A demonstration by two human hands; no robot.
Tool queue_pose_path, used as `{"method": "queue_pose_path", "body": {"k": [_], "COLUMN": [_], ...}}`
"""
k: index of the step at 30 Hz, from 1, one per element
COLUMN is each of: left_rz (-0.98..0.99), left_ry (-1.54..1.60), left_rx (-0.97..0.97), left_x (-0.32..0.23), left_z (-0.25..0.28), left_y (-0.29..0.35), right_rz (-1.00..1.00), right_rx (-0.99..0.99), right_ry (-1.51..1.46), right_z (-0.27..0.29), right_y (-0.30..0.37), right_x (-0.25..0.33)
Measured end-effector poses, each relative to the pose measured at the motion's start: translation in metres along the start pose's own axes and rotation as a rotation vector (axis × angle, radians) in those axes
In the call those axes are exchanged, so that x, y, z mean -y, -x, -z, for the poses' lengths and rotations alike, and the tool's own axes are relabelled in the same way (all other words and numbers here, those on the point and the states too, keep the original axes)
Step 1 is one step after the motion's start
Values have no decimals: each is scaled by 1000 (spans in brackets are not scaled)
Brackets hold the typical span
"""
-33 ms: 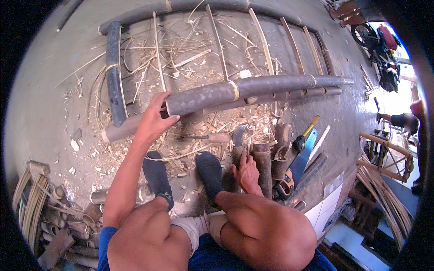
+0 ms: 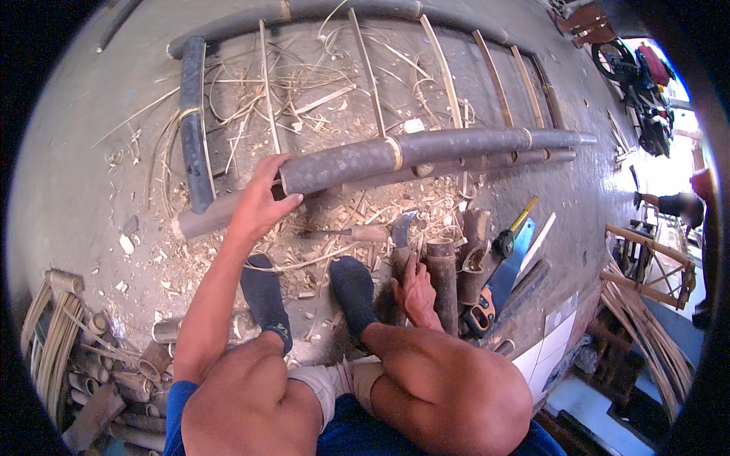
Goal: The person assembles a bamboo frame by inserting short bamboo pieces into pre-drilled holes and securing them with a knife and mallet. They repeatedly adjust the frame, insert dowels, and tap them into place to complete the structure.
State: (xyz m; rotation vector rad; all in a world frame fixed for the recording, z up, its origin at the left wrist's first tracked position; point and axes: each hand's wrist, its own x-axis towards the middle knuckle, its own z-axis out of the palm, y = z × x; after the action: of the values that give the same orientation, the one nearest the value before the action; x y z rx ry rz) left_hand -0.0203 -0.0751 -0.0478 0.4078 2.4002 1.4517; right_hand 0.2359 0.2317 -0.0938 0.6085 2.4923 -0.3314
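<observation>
My left hand point(image 2: 262, 201) is closed round the near-left end of a thick dark bamboo pole point(image 2: 342, 164), with fingers over its top and the thumb at its cut end. The pole forms the near side of a ladder-like frame with thin split-bamboo slats point(image 2: 370, 83). Beside my right foot, my right hand point(image 2: 417, 293) grips the wooden handle of a knife with a short hooked blade point(image 2: 404, 226); the palm side of that hand is hidden. A wooden-handled tool with a thin metal shaft point(image 2: 368, 233) lies just left of the knife.
Right of my hand stand cut bamboo pieces point(image 2: 442, 273), a handsaw point(image 2: 508, 266) and a tape measure point(image 2: 504, 243). Another bamboo pole point(image 2: 209, 215) lies under the frame. Shavings cover the floor. Bamboo offcuts point(image 2: 156, 360) are piled at lower left, and a person point(image 2: 677, 205) is at far right.
</observation>
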Motion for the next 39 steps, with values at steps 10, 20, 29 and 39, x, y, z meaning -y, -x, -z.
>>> {"method": "queue_pose_path", "body": {"k": [10,20,29,39], "left_rz": [162,-123,-127,-64], "left_ry": [-4,-304,-311,-174], "left_rx": [56,-74,-63,-165], "left_x": [8,24,29,33], "left_z": [2,-11,-8,-13], "left_y": [-12,-32,-31,-32], "right_rz": [-149,273,504,463], "right_rx": [14,3,54,110], "right_ry": [-829,-686,-535,-470], "right_z": [36,114,125,131], "right_y": [6,-24,-42,-45], "right_x": [17,118,187,207]}}
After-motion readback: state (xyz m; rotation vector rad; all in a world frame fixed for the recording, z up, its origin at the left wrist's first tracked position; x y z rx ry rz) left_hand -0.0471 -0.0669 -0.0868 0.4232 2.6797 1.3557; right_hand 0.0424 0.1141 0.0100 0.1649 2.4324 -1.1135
